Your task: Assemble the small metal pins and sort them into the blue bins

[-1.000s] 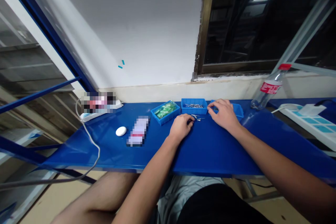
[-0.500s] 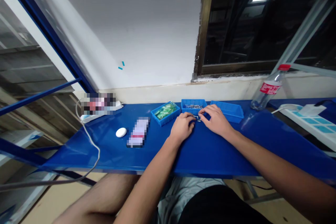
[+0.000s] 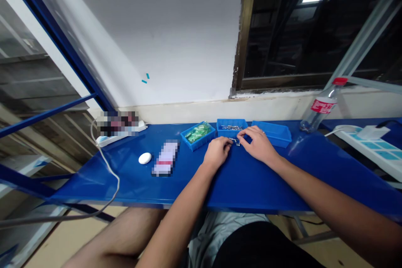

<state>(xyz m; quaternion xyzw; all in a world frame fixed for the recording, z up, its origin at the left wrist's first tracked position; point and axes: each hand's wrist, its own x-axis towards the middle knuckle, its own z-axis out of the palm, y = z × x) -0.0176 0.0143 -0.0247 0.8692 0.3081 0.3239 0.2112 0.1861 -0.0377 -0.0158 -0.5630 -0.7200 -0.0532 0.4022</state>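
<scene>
Both hands meet over the blue table [image 3: 251,180], just in front of the small blue trays. My left hand [image 3: 217,150] has its fingers curled closed on a thin, shiny metal piece that looks like a screw [image 3: 233,139]. Close to the other end of that piece is my right hand [image 3: 257,143], with thumb and forefinger pinched together; whatever is between them is too small to make out. Below the fingertips lies another small screw [image 3: 238,145]. A blue tray [image 3: 232,122] behind the hands contains several similar metal pieces [image 3: 231,127].
Left of the hands stands a blue tray [image 3: 193,146] of green packets [image 3: 198,132]; another blue tray [image 3: 276,130] is behind my right hand. A phone [image 3: 166,158], white round object [image 3: 145,158], bottle [image 3: 323,106] and power strips [image 3: 373,144] are around. A cable [image 3: 117,180] crosses the left side.
My left hand's fingers have shifted slightly and curled in, drawing a little away from the right fingertips. My right hand has hardly moved.
</scene>
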